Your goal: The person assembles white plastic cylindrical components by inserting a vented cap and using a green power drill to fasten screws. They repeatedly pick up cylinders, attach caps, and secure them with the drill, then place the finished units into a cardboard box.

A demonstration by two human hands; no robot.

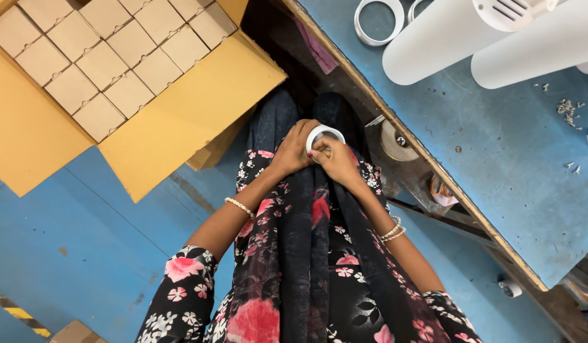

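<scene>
Far left, upper corner: an open cardboard carton (179, 108), flaps spread, packed with small tan boxes (103, 60) in a tight diagonal grid; it rests on the blue floor (84, 241). Bottom left edge: a strip of yellow-and-black hazard tape (17, 314) and the corner of another tan box (75, 331).

Centre: the person's lap, covered in dark floral cloth (307, 273). Left hand (293, 149), beaded bracelet (239, 206) on the wrist, closed around the left side of a small white plastic ring (324, 136), fingers wrapped under and behind it. Right hand (338, 162), thin bangles (393, 232) at the wrist, pinches the ring's lower right rim, thumb and forefinger pressed together on it. The ring sits between the two hands, above the knees, its open face turned up toward the camera and its axis roughly along the line of sight. Both hands touch it; the left carries more of it, the right works the rim from the other side.

Right of centre: a wooden bench edge (421, 152) running diagonally, with a roll of brown tape (396, 141) on the shelf just below it.

Right: blue bench top (510, 159) bearing another white ring (378, 22), two white plastic tubes (446, 38) lying side by side, a slotted white cap (510, 13) and scattered small screws (567, 108). These lie well apart from the hands.
</scene>
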